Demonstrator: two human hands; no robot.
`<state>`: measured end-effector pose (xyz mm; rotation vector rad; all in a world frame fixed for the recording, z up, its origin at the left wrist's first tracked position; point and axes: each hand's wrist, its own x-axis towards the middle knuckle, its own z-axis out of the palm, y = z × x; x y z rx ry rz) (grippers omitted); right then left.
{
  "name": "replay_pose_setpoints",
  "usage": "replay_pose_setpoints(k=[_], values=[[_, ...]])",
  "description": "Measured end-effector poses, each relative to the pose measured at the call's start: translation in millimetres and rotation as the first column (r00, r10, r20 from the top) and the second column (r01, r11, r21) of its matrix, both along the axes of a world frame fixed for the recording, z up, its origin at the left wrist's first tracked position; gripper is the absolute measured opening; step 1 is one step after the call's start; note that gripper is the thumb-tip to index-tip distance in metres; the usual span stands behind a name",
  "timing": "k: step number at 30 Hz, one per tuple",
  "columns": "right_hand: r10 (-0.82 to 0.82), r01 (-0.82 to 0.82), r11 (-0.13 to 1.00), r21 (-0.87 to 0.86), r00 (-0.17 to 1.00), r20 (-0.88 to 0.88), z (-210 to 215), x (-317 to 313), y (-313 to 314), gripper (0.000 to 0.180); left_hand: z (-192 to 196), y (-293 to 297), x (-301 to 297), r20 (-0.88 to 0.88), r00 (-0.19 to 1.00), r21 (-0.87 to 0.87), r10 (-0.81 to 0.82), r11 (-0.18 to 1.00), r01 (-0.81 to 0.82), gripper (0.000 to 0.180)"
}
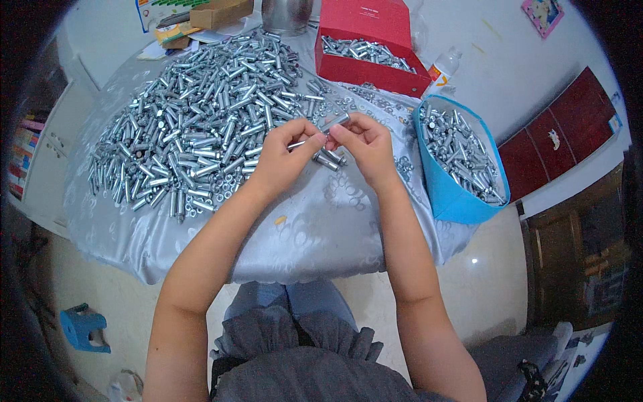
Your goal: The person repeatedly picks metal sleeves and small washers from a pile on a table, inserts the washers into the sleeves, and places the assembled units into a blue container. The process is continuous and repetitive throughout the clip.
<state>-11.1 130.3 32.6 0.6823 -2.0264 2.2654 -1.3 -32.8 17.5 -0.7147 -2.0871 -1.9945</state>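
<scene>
My left hand and my right hand meet above a table covered with a silvery cloth. Together they hold a silver metal bolt with a sleeve; the left fingers pinch its near end, the right fingers grip the sleeve end. More loose bolts lie just under the hands. A large heap of similar silver bolts and nuts spreads over the table to the left of my hands.
A blue box holding bolts stands at the right edge of the table. A red box with more bolts sits at the back, next to a metal pot and cardboard boxes. A small blue stool is on the floor at lower left.
</scene>
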Motion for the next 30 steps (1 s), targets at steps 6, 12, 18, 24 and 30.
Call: replay_pose_setpoints(k=[6, 12, 18, 24, 30], values=[[-0.003, 0.003, 0.999, -0.032, 1.000, 0.003, -1.4, 3.4, 0.0, 0.015, 7.9, 0.9, 6.6, 0.170, 0.979, 0.171, -0.110, 0.982, 0.080, 0.016], [-0.007, 0.007, 1.000, -0.007, 1.000, -0.007, 1.6, 1.8, 0.1, 0.016, 0.6, -3.4, -2.1, 0.190, 0.979, 0.153, -0.080, 0.987, 0.051, 0.018], [-0.015, 0.017, 0.999, 0.047, 0.999, -0.030, -1.9, 3.5, -1.4, 0.015, 3.7, 0.7, 1.3, 0.312, 0.946, 0.211, -0.083, 0.977, 0.017, 0.019], [0.006, 0.006, 0.988, 0.156, 0.997, -0.078, -7.8, 4.2, -8.0, 0.016, -1.7, 1.9, -1.5, 0.462, 0.879, 0.316, -0.122, 0.948, -0.034, 0.030], [0.022, 0.134, 0.912, 0.387, 0.927, -0.375, -9.5, 6.6, -12.8, 0.020, -0.5, 9.8, 6.7, 0.586, 0.764, 0.380, -0.271, 0.924, 0.037, 0.044]])
